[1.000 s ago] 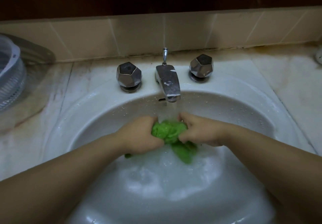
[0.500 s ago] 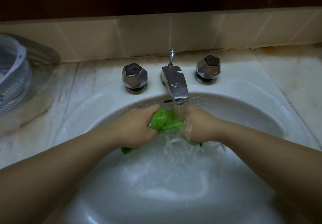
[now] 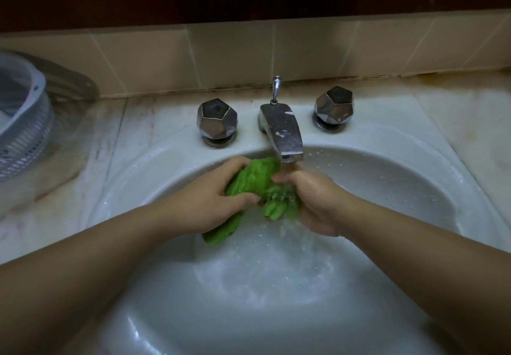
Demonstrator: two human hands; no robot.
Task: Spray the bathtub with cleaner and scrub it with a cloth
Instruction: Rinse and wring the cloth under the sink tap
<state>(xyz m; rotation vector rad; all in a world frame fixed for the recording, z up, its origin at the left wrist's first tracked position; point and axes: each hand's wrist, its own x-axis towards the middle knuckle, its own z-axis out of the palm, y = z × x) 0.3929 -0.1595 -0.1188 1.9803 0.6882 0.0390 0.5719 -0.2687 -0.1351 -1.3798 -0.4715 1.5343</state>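
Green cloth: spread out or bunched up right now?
Bunched up. The green cloth is wadded between the left hand and right hand, under the running faucet.

A: What crowds the sink?

B: The faucet spout juts over the back rim, directly above both hands, the left hand and right hand, which grip the green cloth between them. A knob stands on each side, left knob and right knob.

A: Any open space?

B: The near basin is open, and the counter at right. A plastic basket occupies the counter's far left.
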